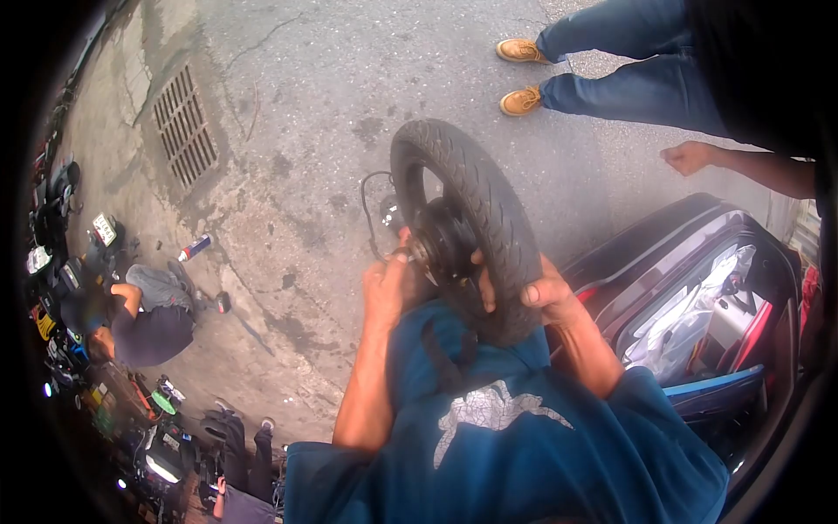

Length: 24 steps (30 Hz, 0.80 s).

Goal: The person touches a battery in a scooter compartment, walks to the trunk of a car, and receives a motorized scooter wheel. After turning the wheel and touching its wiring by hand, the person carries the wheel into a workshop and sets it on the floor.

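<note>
A scooter-type wheel (502, 218) with a black treaded tyre stands upright and tilted in front of my body. Its dark hub (445, 237) faces left. My right hand (548, 293) grips the tyre from the right, thumb on the tread and fingers showing through the wheel's opening. My left hand (388, 284) is closed at the axle side of the hub, where a thin black cable (365, 205) loops up and back down into the fingers. The fingertips there are partly hidden. Behind the hub, a small dark part (389, 210) is partly visible.
At right sits an opened dark top-box or vehicle compartment (698, 223) with plastic wrapping and a box inside. A person in jeans (628, 87) stands above it. Another person (153, 323) crouches at left by parked motorcycles, near a spray can (195, 248). A drain grate (184, 127) lies in the pavement.
</note>
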Motion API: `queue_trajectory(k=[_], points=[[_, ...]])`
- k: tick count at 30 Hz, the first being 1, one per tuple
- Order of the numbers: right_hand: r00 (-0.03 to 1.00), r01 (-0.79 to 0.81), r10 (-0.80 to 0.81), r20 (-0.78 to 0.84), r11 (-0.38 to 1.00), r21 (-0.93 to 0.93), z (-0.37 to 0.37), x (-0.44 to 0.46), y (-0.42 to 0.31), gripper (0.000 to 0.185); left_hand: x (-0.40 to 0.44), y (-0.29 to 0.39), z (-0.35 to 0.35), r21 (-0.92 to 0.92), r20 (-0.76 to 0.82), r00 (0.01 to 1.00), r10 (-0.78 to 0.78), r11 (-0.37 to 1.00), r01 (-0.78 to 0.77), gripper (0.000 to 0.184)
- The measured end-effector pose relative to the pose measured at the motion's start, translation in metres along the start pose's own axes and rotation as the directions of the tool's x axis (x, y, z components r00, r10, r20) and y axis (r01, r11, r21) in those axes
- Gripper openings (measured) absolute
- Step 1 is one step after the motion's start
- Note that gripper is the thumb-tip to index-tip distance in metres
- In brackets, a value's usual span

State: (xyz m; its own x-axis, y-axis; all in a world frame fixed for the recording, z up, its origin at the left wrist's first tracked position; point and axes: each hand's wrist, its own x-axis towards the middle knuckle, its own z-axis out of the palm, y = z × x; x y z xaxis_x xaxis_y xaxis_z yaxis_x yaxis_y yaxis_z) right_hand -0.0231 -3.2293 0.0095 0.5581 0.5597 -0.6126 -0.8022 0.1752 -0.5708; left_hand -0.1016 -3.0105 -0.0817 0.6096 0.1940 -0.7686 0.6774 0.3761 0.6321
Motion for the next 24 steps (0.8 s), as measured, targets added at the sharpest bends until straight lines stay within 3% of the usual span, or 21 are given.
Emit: queue_trajectory(k=[4,13,16,24], points=[[1.0,-0.022,0.022,0.0,1.0,-0.013,0.004,-0.003,0.001,0.086,-0.005,0.001,-0.001,-0.043,0.069,0.998,-0.004,0.999,0.007,0.032],[0.999,0.046,-0.046,-0.002,0.997,0.068,-0.009,-0.009,0.01,0.084,-0.009,-0.001,0.001,0.089,0.057,0.998,0.036,0.995,-0.041,0.032],[0.998,0.057,-0.056,-0.012,0.983,0.177,-0.011,-0.011,0.016,0.084,-0.008,-0.001,0.0,0.14,0.054,0.998,0.029,0.99,-0.036,0.032],[0.978,0.073,-0.146,0.152,0.91,0.407,-0.046,-0.007,0.028,0.081,-0.023,0.003,0.003,0.293,0.057,0.997,0.05,0.954,-0.065,0.033]])
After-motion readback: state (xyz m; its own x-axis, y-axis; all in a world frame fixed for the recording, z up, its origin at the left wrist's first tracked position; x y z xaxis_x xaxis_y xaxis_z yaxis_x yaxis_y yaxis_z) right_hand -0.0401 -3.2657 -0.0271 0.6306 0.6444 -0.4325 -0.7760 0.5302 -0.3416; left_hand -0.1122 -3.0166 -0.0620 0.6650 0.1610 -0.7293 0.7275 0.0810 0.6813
